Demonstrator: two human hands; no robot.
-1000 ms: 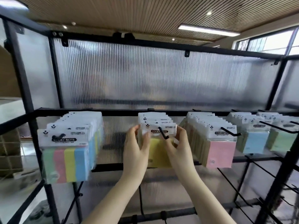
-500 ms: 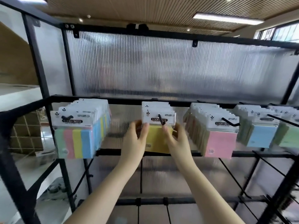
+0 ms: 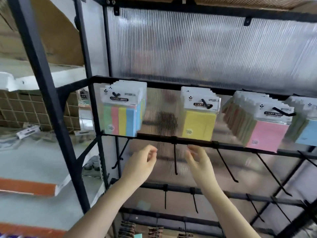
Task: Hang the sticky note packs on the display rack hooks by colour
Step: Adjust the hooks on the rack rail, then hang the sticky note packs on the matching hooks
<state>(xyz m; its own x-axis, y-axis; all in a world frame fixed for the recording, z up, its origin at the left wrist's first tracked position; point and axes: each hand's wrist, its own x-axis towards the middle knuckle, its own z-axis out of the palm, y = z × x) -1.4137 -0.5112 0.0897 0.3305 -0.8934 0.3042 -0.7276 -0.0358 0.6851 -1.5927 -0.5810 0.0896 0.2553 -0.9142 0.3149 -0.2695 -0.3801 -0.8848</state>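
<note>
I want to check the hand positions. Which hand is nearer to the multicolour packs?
Left. The left hand is below the multicolour packs, slightly to their right. The right hand is farther right, under the yellow packs.

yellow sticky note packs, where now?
Head view, centre: the yellow packs hang on the top-row hook, between the multicolour packs and the pink packs, above both hands.

Cardboard sheet upper left; orange-edged board lower left; white foam block between.
</note>
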